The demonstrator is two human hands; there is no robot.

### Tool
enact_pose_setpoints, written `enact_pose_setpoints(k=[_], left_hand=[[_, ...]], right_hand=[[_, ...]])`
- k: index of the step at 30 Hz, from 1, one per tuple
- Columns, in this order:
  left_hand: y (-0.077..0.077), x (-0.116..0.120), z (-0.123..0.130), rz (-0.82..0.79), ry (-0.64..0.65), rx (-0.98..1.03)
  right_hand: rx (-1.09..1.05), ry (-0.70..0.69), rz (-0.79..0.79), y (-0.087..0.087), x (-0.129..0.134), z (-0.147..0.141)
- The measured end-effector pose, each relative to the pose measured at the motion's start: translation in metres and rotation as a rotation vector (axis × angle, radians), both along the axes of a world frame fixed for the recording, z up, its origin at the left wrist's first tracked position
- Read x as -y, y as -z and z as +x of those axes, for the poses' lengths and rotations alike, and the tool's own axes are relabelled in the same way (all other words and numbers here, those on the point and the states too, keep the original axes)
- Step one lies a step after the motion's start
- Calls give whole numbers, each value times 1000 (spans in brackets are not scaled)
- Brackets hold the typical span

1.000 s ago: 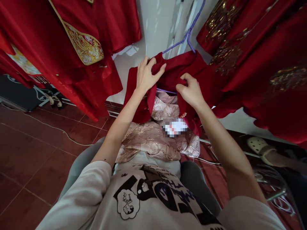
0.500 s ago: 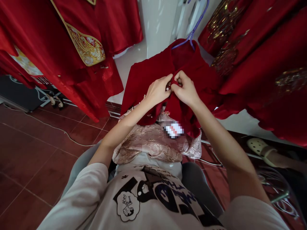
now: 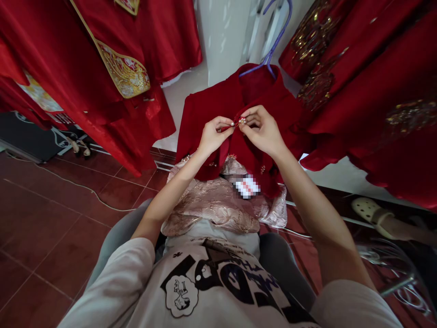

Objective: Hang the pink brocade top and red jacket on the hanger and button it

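Note:
A dark red jacket [image 3: 205,116] on a purple hanger [image 3: 273,50] is spread in front of me. My left hand [image 3: 215,135] pinches the jacket's front edge between thumb and fingers. Close beside it, my right hand [image 3: 262,130] pinches the other front edge at a beaded button [image 3: 242,120]. The fingertips of both hands nearly meet at the jacket's front. Small beaded ornaments [image 3: 262,169] dot the lower part of the jacket. Under its hem a shiny pink brocade cloth [image 3: 211,205] lies across my lap, with a blurred-out white rectangle [image 3: 247,187] on top.
Red garments with gold embroidery [image 3: 128,73] hang at the left, and more red garments with gold sequins [image 3: 368,91] at the right. A cable [image 3: 85,186] runs over the tiled floor [image 3: 44,218]. Another person's foot in a cream clog [image 3: 370,212] is at the right.
The left hand has shifted slightly left and down, and its fingers have opened away from the right hand's. The beaded button now shows at the right fingertips. The jacket's collar sits a little lower.

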State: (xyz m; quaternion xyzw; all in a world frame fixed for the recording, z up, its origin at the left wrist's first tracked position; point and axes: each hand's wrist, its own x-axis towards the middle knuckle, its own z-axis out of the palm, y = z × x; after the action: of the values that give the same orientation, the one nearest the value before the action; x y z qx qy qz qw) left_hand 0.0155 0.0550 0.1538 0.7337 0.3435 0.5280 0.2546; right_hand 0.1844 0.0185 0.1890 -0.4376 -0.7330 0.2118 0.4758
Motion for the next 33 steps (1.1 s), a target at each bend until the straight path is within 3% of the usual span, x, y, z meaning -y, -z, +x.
enact_pose_setpoints(k=[9, 15, 33], left_hand=[[-29, 28, -9, 129, 81, -167], [-38, 28, -10, 171, 113, -228], [-42, 34, -7, 224, 32, -352]], right_hand=[[69, 43, 28, -15, 16, 0], [34, 24, 27, -14, 19, 7], [-10, 3, 160, -6, 18, 12]])
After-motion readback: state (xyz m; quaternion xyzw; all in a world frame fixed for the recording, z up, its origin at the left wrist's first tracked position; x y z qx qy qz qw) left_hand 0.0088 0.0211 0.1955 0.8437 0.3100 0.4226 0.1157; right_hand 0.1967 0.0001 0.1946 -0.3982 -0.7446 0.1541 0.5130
